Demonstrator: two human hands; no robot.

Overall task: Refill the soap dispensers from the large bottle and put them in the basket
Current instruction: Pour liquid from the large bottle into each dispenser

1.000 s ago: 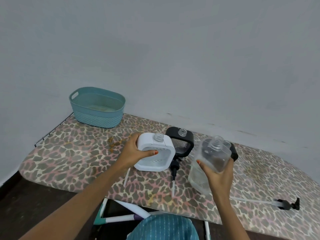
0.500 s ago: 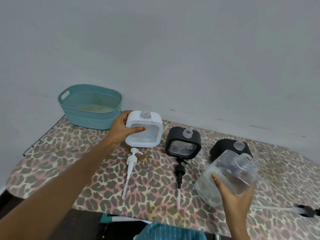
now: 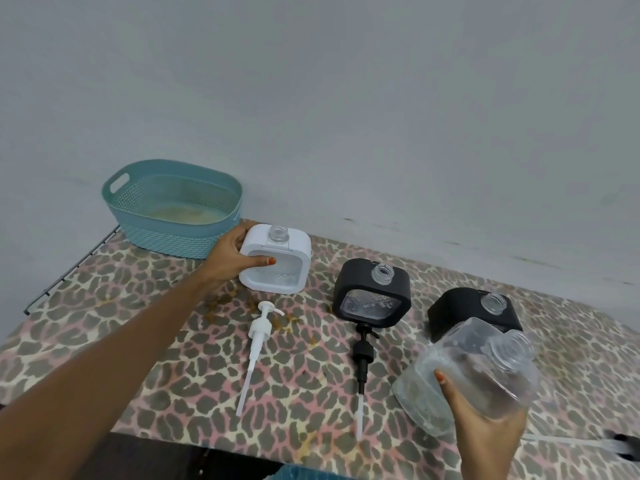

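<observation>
Left hand (image 3: 231, 258): left thumbnail (image 3: 272, 260) painted orange-red. Left forearm (image 3: 121, 358) uncovered as far as the frame edge. Right hand (image 3: 485, 438): right thumbnail (image 3: 440, 377) carries the same orange-red polish; wrist uncovered. At the bottom edge, a strip of teal garment (image 3: 304, 474) with fine stripes; type undetermined.

One head-worn wide-angle view
It looks forward and down across the leopard-print covered table (image 3: 104, 289) toward a plain grey wall (image 3: 346, 98).
</observation>
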